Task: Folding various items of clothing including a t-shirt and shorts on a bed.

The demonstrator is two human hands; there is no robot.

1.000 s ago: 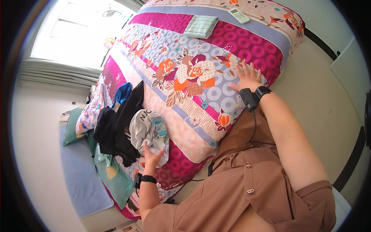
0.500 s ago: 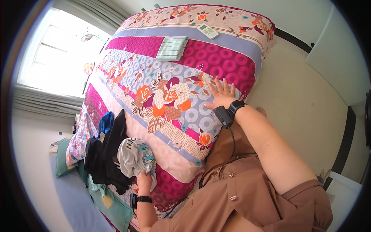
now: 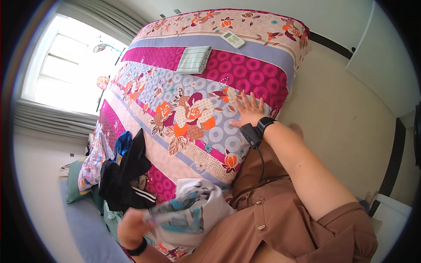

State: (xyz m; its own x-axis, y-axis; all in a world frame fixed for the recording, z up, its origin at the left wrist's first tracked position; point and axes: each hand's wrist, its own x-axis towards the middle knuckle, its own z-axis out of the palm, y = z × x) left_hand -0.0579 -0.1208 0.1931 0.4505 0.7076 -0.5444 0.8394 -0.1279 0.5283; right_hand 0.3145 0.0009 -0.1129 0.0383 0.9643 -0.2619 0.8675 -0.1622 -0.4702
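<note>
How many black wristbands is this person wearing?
2: one wristband by the right hand, spread on the bedspread; another wristband by the left hand, holding the white printed garment.

White garment (image 3: 195,214): print blurred; no text can be read.
Remote control (image 3: 233,40): markings too small to be read.

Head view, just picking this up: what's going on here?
A person's left hand, blurred, grips a white printed garment bunched at the near side of the bed. The right hand rests with fingers spread on the floral bedspread. Dark clothes lie heaped beyond the left hand; a folded striped cloth and a white remote control lie farther up the bed.
</note>
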